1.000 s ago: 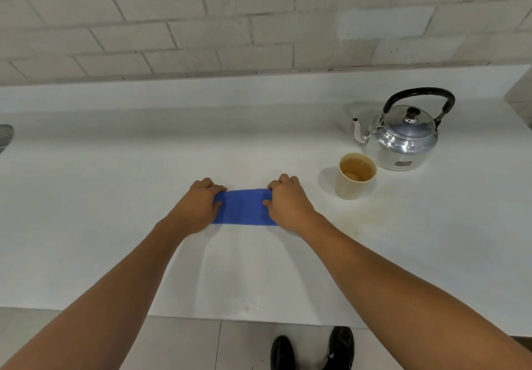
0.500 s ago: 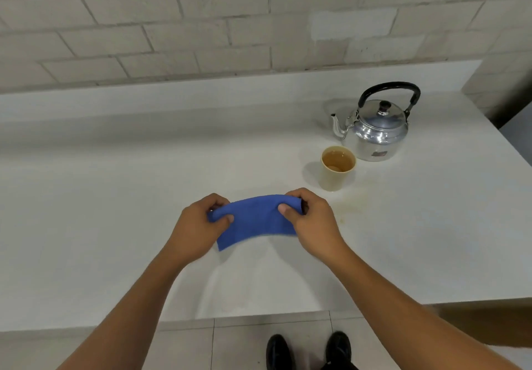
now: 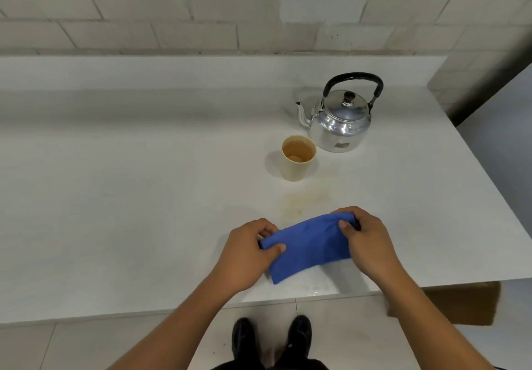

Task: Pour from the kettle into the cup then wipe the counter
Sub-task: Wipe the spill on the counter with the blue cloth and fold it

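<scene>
Pouring looked finished; the wiping step was in hand, not yet begun on the stain.

Left hand point(image 3: 244, 251) and right hand point(image 3: 367, 240) each pinched one short end of a folded blue cloth point(image 3: 309, 247), fingers point(image 3: 344, 223) closed on the fabric, thumb on top at the left end. The cloth was stretched between them near the front edge of the surface point(image 3: 115, 197), its right end higher than its left; whether the lower hem touched the surface could not be told.

A faint yellowish-brown stain point(image 3: 299, 201) lay just beyond the cloth, between it and the cup point(image 3: 298, 158). A small wet sheen showed at the front edge below the cloth.

The cup stood upright toward the back right of the surface, holding amber liquid to well below the rim. Kettle point(image 3: 341, 123) stood just behind and right of the cup, close, contact unclear, lid on, handle up, spout pointing left. Contents not visible.

Next move, by judgement: lay the cloth flat, press down, carry it forward over the stain, stopping short of the cup, which would tip easily.
</scene>
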`<state>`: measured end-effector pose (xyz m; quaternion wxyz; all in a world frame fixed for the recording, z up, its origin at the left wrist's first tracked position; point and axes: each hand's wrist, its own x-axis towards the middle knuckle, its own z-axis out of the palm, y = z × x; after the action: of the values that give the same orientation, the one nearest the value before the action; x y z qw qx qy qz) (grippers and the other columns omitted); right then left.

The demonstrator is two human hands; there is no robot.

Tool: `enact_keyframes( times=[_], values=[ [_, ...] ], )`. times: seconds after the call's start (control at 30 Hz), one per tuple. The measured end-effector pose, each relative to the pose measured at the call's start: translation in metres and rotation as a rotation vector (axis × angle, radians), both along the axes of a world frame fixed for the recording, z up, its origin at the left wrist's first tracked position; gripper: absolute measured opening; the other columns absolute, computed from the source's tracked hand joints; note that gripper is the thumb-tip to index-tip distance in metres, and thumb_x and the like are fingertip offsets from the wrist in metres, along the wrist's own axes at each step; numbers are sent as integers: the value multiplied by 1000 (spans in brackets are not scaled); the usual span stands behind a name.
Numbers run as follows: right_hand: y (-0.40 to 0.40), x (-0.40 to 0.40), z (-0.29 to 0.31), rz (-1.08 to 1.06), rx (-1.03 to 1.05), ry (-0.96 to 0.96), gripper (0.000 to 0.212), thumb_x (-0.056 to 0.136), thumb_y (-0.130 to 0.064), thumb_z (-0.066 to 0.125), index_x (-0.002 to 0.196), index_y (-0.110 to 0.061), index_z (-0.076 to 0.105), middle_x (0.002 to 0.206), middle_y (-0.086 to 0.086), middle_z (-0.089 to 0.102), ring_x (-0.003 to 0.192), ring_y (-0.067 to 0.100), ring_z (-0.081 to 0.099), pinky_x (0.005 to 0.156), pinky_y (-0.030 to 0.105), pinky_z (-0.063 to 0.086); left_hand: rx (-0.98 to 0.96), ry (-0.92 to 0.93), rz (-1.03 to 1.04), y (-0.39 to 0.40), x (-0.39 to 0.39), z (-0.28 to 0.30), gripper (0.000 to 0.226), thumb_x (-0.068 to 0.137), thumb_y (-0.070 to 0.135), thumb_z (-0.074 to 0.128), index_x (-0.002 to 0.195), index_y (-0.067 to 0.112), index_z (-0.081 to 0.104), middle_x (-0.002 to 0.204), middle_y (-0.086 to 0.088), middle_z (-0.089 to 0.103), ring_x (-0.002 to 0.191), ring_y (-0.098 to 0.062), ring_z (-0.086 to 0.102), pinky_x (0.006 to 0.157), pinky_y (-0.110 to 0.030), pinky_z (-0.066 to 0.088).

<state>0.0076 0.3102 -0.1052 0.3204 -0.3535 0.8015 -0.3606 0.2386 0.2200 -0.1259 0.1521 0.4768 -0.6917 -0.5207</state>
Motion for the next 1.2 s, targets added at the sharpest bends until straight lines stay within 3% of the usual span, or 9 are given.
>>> enact_keyframes(
  times=[0.13, 0.27, 0.4, 0.57, 0.73, 0.8, 0.9, 1.03, 1.2],
  values=[
    [-1, -35, -2, 62, 40, 123, 31, 96, -5, 48, 91, -29, 67, 90, -14, 69, 85, -6, 61, 63, 7, 42, -5, -5, -62, 19, -31, -4, 14, 86, 22, 80, 94, 31, 72, 84, 13, 72, 71, 5, 64, 64, -9, 50],
    [-11, -64, -9, 143, 126, 222, 27, 96, -2, 47, 94, -23, 64, 91, -8, 66, 89, 13, 63, 70, 21, 47, -53, 3, -112, 26, -42, -4, 13, 89, 16, 78, 98, 24, 73, 85, 11, 71, 76, -5, 67, 75, -18, 56],
    [-20, -67, -11, 198, 157, 419, 23, 93, -10, 55, 112, -21, 63, 109, 2, 64, 104, 25, 58, 89, 38, 50, -364, -48, -193, 6, -26, -6, 15, 92, 8, 74, 105, 14, 74, 97, 4, 68, 85, -7, 64, 82, -22, 54],
    [-12, -27, -8, 93, 153, 739, 54, 87, -30, 64, 138, -19, 50, 127, 8, 56, 117, 30, 44, 93, 45, 45, -721, -219, -217, -34, 16, -15, 25, 90, 15, 77, 115, 12, 74, 123, -5, 69, 118, -28, 64, 97, -44, 54],
    [16, 21, -27, 92, 397, 757, 86, 93, -64, 42, 154, -5, 28, 150, 17, 39, 133, 34, 37, 104, 44, 41, -727, -441, -270, -49, 56, -34, 63, 99, 58, 45, 151, 24, 49, 163, 6, 41, 156, -21, 29, 121, -43, 34],
    [21, 16, -35, 108, 415, 696, 91, 95, -64, 39, 158, -4, 14, 162, 15, 24, 145, 32, 27, 113, 40, 34, -711, -479, -227, -47, 63, -43, 67, 101, 61, 38, 158, 25, 39, 168, 10, 30, 160, -16, 17, 125, -40, 26],
    [10, -17, -41, 73, 371, 561, 87, 100, -46, 45, 158, -3, -3, 168, 14, 2, 154, 30, 7, 123, 39, 16, -718, -517, -215, -46, 63, -51, 67, 104, 62, 33, 161, 29, 30, 171, 12, 23, 160, -10, 9, 128, -40, 21],
    [-34, -62, -44, 65, 273, 524, 71, 100, -18, 46, 158, 1, 10, 168, 16, 7, 154, 32, 4, 125, 41, 5, -711, -525, -214, -47, 63, -52, 65, 104, 63, 33, 161, 31, 29, 170, 14, 23, 160, -8, 8, 128, -35, 16],
    [-80, -59, -51, 281, 82, 562, 55, 107, -23, 33, 158, -5, 21, 167, 8, 16, 155, 23, 9, 125, 35, 3, -715, -524, -212, -48, 64, -54, 66, 104, 64, 32, 161, 31, 30, 170, 14, 24, 160, -9, 10, 128, -35, 16]
  ],
)
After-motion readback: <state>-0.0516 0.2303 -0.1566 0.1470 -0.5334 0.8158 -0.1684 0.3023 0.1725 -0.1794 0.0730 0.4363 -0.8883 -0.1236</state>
